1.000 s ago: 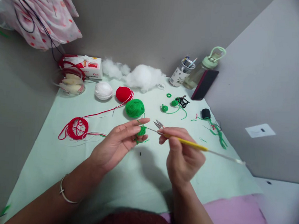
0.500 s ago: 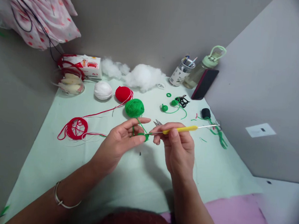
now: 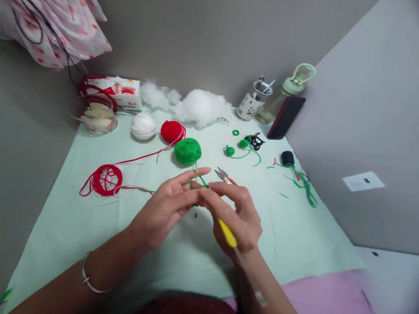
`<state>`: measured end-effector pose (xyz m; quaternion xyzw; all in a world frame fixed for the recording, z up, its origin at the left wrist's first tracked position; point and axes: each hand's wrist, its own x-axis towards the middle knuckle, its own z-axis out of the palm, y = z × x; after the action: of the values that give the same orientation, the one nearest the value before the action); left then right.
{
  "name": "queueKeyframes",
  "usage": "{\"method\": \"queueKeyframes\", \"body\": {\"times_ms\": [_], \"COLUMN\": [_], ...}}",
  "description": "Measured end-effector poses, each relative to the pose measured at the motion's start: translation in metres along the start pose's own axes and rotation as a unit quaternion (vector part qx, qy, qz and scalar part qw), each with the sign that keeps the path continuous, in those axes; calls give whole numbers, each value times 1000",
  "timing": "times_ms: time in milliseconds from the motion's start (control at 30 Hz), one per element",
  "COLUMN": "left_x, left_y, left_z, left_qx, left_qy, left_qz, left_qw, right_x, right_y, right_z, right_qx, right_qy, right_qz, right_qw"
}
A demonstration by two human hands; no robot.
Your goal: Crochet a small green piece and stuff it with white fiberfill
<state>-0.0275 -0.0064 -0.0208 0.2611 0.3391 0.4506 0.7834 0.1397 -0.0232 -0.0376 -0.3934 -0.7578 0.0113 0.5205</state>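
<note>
My left hand (image 3: 165, 207) pinches a small green crochet piece, mostly hidden behind the fingertips, while its index finger stretches out with green yarn (image 3: 201, 177) running over it. That strand leads up to the green yarn ball (image 3: 187, 151) just beyond. My right hand (image 3: 239, 217) is closed around a crochet hook (image 3: 228, 233) with a yellow grip; its rear shaft points down toward my forearm. Fingertips of both hands meet at the work, and the hook's tip is hidden there. Thread snips (image 3: 225, 175) lie right behind my right hand.
Red (image 3: 172, 132) and white (image 3: 143, 126) yarn balls stand at the back left, near a red yarn coil (image 3: 108, 180). White stuffing (image 3: 202, 108) lies along the wall. Small green crochet balls (image 3: 230, 151), a phone (image 3: 287, 117) and a bottle (image 3: 281, 95) are to the right.
My right hand has turned and moved in against the left fingertips. The hook has swung from pointing right to pointing down toward me, uncovering more of the snips.
</note>
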Motion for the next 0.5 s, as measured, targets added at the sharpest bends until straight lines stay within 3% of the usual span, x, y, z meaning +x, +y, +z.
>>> {"method": "queueKeyframes", "body": {"times_ms": [67,167,267,400,500], "left_x": [1,3,2,0,0], "left_y": [3,7,6,0,-1], "left_z": [-2,-3,-1,2,3], "left_qx": [-40,-46,-21,27,13], "left_qy": [-8,-10,-34,1,18], "left_qz": [-26,-10,-5,34,37], "left_qw": [999,999,999,999,999], "right_x": [5,13,16,12,8], "right_y": [-1,1,4,2,-1], "right_z": [-1,-2,2,6,4], "right_qx": [116,280,342,278,146], "right_qy": [37,80,48,30,12], "right_qz": [89,214,245,229,130], "right_qw": [989,933,906,932,981]}}
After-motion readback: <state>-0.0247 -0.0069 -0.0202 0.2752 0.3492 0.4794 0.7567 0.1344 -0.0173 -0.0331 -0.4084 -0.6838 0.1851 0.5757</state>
